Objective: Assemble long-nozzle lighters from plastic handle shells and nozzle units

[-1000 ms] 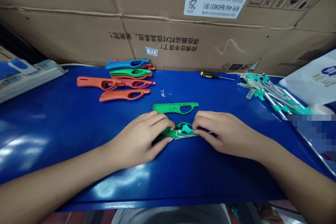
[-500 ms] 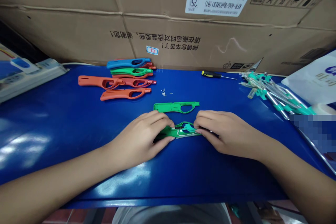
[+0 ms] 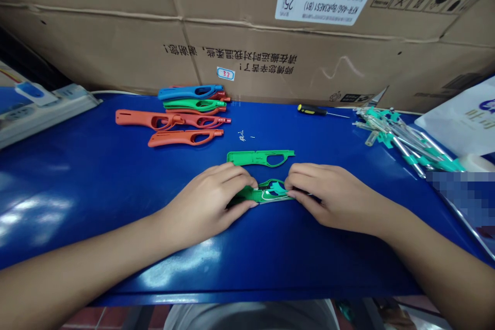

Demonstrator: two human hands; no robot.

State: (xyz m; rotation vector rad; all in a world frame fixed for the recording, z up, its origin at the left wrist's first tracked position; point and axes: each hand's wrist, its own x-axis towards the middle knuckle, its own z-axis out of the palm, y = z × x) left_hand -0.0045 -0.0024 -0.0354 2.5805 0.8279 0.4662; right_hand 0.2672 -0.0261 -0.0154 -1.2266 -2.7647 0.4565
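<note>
Between my hands lies a green lighter casing half (image 3: 252, 195), with a teal trigger piece (image 3: 275, 188), a black part and white wire in it. My left hand (image 3: 220, 193) is closed on its left portion, thumb along the near edge and fingers on the far side. Pinching its right end is my right hand (image 3: 327, 191); the fingertips cover whatever is there. Just beyond them, a second green casing half (image 3: 260, 158) rests on the blue table (image 3: 270, 258), its hollow inner side up.
Orange, blue and green lighter casings (image 3: 181, 137) are piled at the back left. A black and yellow screwdriver (image 3: 311, 110) lies before the cardboard box (image 3: 247, 36). Metal tubes with teal parts (image 3: 402, 139) heap at right; a power strip (image 3: 50, 113) sits left.
The view has shifted very slightly. Both hands keep the same grip on the green casing half, and the right fingertips have moved a touch left.
</note>
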